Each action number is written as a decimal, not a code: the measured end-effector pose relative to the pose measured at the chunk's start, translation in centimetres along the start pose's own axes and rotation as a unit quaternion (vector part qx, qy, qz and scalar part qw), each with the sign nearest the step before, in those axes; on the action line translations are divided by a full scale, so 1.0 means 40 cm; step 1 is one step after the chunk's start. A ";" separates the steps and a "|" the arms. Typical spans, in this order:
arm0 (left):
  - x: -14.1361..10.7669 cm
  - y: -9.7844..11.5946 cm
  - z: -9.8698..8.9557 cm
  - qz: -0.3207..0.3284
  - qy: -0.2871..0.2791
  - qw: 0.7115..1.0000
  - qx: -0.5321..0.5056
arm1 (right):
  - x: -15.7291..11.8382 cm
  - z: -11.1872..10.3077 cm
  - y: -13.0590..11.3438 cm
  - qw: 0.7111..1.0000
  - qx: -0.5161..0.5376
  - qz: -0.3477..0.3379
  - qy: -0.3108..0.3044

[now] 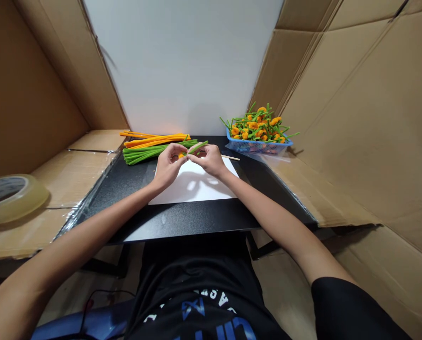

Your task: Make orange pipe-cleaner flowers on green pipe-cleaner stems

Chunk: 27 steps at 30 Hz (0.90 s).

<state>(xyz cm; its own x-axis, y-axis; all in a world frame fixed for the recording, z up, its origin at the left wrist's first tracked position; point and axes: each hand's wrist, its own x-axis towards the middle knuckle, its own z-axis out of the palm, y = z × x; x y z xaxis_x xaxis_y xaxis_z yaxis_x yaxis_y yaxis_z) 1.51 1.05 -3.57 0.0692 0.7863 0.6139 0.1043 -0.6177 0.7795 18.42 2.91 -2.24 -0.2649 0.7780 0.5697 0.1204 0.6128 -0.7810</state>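
My left hand [168,166] is closed in a pinch on a small orange pipe-cleaner flower [181,155] above the white sheet [193,186]. Touching it at the fingertips, my right hand [211,161] pinches a green pipe cleaner [198,147] that slants up to the right. The exact join between orange and green is hidden by my fingers. Behind my left hand lie a bundle of green pipe cleaners [140,154] and a bundle of orange pipe cleaners [154,140]. A thin pale stick [231,157] shows past my right hand.
At the back right stands a blue basket [258,145] heaped with orange flowers on green stems [256,125]. A roll of clear tape [14,198] rests on the cardboard at left. Cardboard walls [374,94] flank the black table [193,222], with a white panel [185,61] behind.
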 end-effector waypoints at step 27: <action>0.002 0.011 -0.021 0.044 -0.031 0.994 0.090 | -0.004 0.019 -0.009 0.995 0.064 0.058 0.042</action>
<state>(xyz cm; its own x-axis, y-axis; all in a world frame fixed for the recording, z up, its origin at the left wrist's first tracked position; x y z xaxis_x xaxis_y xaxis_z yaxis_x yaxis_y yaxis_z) 0.72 0.82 -3.08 0.1466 0.7315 0.6659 0.2705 -0.6771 0.6843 17.71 2.45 -2.24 -0.1739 0.8546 0.4892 0.0212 0.4999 -0.8658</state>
